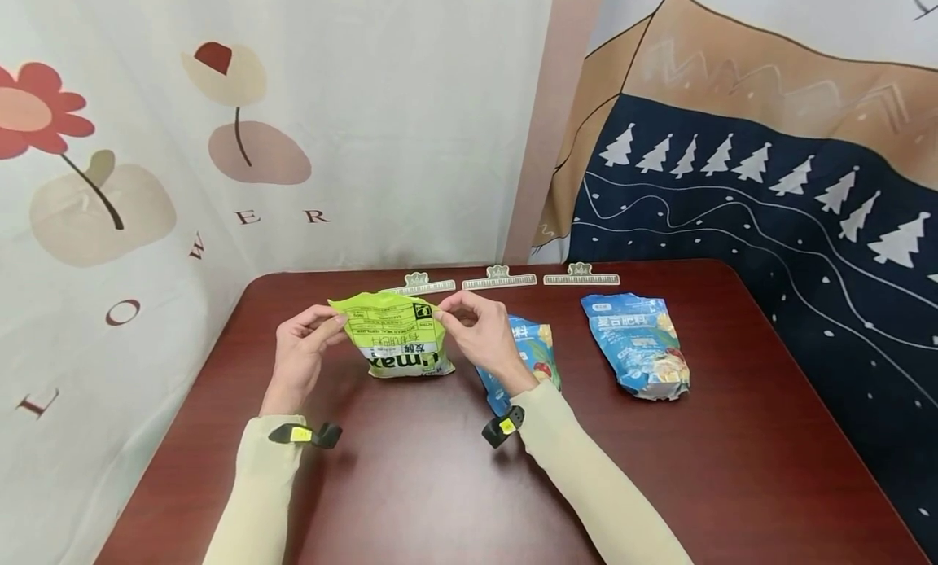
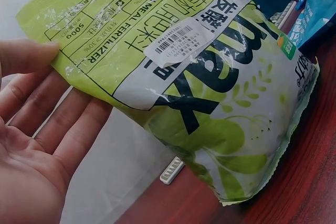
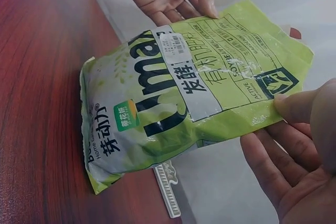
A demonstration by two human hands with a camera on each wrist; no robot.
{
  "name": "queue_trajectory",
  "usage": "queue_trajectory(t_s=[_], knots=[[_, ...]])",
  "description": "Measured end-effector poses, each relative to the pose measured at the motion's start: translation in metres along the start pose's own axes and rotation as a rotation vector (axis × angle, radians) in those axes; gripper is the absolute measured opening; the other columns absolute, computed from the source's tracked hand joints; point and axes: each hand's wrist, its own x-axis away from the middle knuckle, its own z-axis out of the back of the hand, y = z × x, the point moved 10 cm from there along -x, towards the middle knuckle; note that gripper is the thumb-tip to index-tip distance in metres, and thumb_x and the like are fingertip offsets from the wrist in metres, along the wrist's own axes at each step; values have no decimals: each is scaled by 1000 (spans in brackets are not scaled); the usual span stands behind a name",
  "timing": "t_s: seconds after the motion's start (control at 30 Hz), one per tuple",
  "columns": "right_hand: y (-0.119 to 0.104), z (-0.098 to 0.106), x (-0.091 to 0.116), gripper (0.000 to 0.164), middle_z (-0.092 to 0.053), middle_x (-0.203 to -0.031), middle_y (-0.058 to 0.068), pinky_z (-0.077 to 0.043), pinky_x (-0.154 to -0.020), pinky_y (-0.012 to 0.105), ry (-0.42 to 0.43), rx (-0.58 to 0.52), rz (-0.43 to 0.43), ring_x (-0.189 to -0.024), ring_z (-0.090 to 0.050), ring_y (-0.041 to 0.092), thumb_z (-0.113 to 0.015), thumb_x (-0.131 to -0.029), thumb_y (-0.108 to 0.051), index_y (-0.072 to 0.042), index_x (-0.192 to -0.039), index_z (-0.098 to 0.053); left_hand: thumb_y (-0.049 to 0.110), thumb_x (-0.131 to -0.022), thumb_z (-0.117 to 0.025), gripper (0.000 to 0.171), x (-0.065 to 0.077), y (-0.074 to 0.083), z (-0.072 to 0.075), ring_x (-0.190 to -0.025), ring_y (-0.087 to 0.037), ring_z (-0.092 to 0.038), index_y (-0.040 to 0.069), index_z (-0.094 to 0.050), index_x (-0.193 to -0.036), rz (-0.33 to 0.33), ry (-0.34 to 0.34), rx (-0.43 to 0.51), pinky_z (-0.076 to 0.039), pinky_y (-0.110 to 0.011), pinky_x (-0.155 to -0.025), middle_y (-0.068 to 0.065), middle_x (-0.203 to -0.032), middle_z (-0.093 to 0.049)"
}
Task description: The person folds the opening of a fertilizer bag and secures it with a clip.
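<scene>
- The lime-green and white soybean meal fertilizer bag (image 1: 399, 341) is on the left half of the tabletop (image 1: 410, 483), between the two hands; whether its base bears on the surface, I cannot tell.
- Left hand (image 1: 299, 353): its fingers grasp the bag's upper left corner, the thumb on the printed face and the others behind.
- Right hand (image 1: 484, 337): its fingers grasp the upper right corner in the same pinch, so neither hand is free.
- The bag's upper edge runs from one hand to the other, left to right, with the printed body hanging below it toward the person.
- The relation that seems to matter most: the left ruler-marked clip (image 1: 421, 286) lies just beyond that edge, partly hidden, its long axis roughly parallel to it.
- The middle ruler-marked clip (image 1: 500, 282) lies just past the right hand, the nearer of the two to it; the right ruler-marked clip (image 1: 581, 280) is farther along the row.
- The near blue bag (image 1: 535, 349) is partly covered by the right hand and wrist.
</scene>
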Motion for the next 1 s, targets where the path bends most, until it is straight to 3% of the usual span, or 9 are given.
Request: queue_trajectory(t_s=[0.27, 0.47, 0.7, 0.87, 1.0], knots=[[2, -4, -3, 7, -80, -94, 4, -60, -76, 25, -38, -9, -24, -86, -76, 14, -74, -96, -20, -13, -95, -72, -10, -91, -68, 17, 0, -2, 0, -71, -8, -73, 6, -75, -90, -17, 38, -2, -60, -24, -70, 1, -79, -77], [-2, -1, -5, 5, -80, -87, 3, -53, -66, 21, -21, -21, 55, -80, -76, 17, -76, -94, -18, -14, -96, -74, -14, -83, -76, 19, 0, -1, 0, -74, -4, -70, 4, -72, -88, -22, 77, -88, -57, -19, -69, 7, -79, -77], [0, 2, -4, 7, -80, -83, 7, -47, -62, 20, 14, -59, 93, -76, -75, 21, -79, -91, -14, -12, -94, -73, -2, -84, -81, 12, 3, -5, 4, -73, -3, -70, 3, -73, -90, 35, 97, -190, -56, -18, -72, 9, -78, -77], [0, -3, -5, 6, -80, -91, 8, -53, -67, 27, -22, -93, 107, -80, -75, 20, -74, -93, -7, -11, -93, -71, -3, -84, -81, 17, 3, -4, 7, -73, -5, -70, 2, -71, -98, 41, 94, -150, -57, -19, -71, 7, -79, -77], [0, -1, -6, 11, -80, -96, 1, -58, -71, 36, -38, -91, 128, -83, -74, 16, -71, -96, -7, -16, -97, -78, -12, -82, -79, 26, 0, -1, 3, -72, -6, -70, 5, -61, -90, 3, 77, -70, -57, -20, -67, 4, -76, -76]])
